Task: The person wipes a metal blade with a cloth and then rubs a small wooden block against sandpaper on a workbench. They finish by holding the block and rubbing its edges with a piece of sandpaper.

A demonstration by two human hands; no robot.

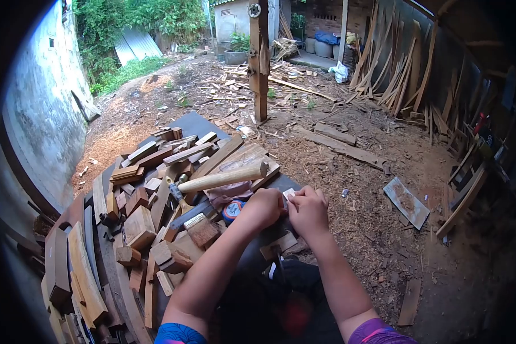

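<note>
My left hand (265, 207) and my right hand (308, 212) meet over the near right edge of the dark table. Between their fingertips is a small pale piece (288, 194), mostly covered by the fingers. My right hand's thumb and fingers pinch it. The left hand's fingers are curled, and what they grip is hidden. Just left of my left hand lies a blue and orange tape measure (233, 211). Behind it are a crumpled pinkish cloth (228, 194) and a mallet with a thick wooden handle (221, 178). A small wooden piece (278, 245) sits below my hands.
Many wood offcuts (140, 226) are heaped on the table's left part. A wooden post (258, 69) stands ahead. Planks (407, 74) lean on the right wall. Wood scraps litter the ground, where a flat board (406, 202) lies.
</note>
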